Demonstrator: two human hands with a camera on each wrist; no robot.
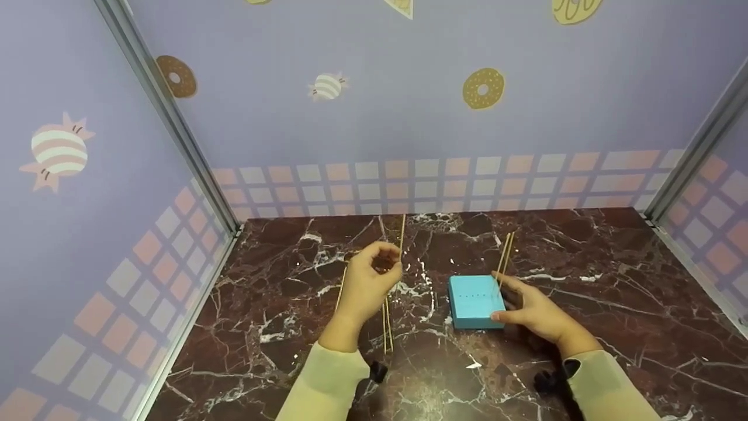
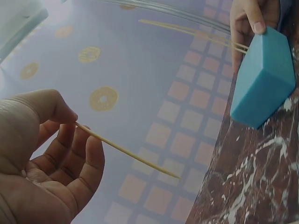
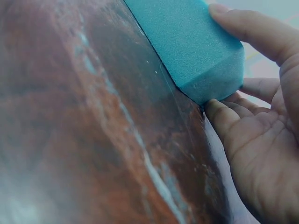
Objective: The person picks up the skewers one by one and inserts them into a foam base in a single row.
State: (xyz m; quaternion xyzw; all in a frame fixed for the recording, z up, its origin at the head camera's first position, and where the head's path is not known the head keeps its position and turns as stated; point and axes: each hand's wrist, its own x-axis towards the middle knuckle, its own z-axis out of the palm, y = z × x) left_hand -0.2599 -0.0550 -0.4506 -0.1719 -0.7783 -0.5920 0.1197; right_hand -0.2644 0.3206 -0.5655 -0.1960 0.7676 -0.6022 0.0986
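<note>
A light blue square block (image 1: pixel 476 304) rested flat on the table (image 1: pixel 432 380), its smooth top marked by a straight row of small dark holes. The right hand (image 1: pixel 534 310) gripped its right side. Two thin, pale wooden sticks (image 1: pixel 504 252) stood side by side in the top near that same side, rising at a slight tilt. The left hand (image 1: pixel 368 280) pinched another slender stick (image 2: pixel 122 149) by one end, well apart from the block, the rest of it jutting free. Two loose sticks (image 1: pixel 389 327) lay close together near the left wrist, partly hidden by it, and a single stick (image 1: pixel 342 286) showed along its other side.
</note>
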